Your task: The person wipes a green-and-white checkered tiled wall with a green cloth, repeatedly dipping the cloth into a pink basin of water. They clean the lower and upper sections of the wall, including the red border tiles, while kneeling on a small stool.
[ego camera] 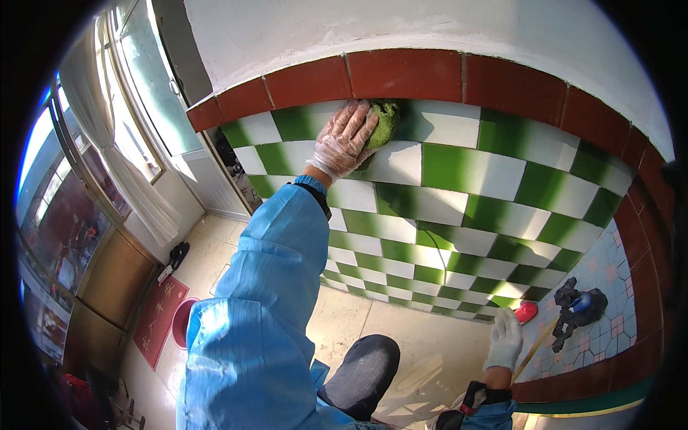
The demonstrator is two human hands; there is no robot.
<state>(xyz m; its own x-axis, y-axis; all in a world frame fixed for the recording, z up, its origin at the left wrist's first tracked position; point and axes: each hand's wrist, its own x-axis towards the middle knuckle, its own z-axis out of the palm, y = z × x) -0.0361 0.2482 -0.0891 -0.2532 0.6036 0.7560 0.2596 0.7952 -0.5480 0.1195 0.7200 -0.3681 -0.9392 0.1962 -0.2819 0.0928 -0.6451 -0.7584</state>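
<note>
My left hand (346, 137), in a clear plastic glove, is closed on a green fluffy cloth (383, 124). It presses the cloth against the green and white wall tiles (473, 169), just under the row of dark red border tiles (406, 74). My right hand (506, 338), in a whitish glove, hangs low at the right with its fingers extended and nothing seen in it. A red object (526, 312) lies by the foot of the wall just beyond its fingertips.
A black plastic bag with something blue (581, 303) lies on the hexagon-tiled surface at right, near a wooden stick (535, 349). At left are a red basin (184, 323), a red mat (159, 322), dark shoes (178, 255), a curtain (126, 177) and a door (156, 80).
</note>
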